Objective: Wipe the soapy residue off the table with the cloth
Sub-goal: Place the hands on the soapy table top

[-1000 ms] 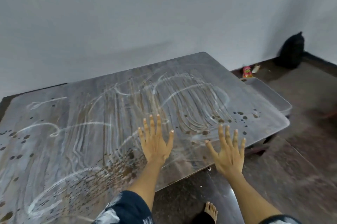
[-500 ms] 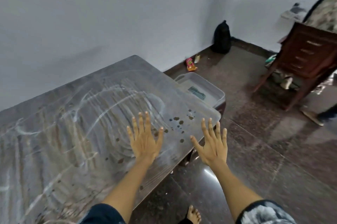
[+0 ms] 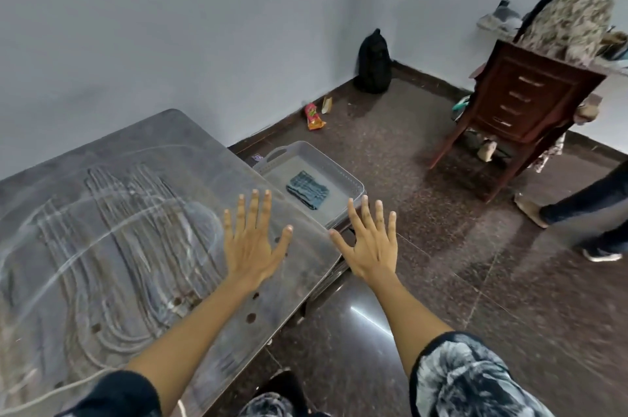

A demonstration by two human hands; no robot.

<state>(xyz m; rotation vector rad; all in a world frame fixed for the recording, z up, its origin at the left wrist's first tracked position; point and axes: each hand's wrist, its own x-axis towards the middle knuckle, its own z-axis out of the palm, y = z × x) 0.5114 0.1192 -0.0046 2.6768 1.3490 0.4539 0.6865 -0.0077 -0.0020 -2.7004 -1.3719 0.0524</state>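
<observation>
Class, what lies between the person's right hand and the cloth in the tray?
Head view: only the tray's near rim and bare tray floor separate right hand from cloth.

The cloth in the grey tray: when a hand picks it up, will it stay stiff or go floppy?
Probably floppy: the cloth lies folded in soft, uneven layers on the tray floor. It looks thin, so likely light. Pinched at one corner it may unfold and hang down, so gripping the whole bundle seems safer.
</observation>
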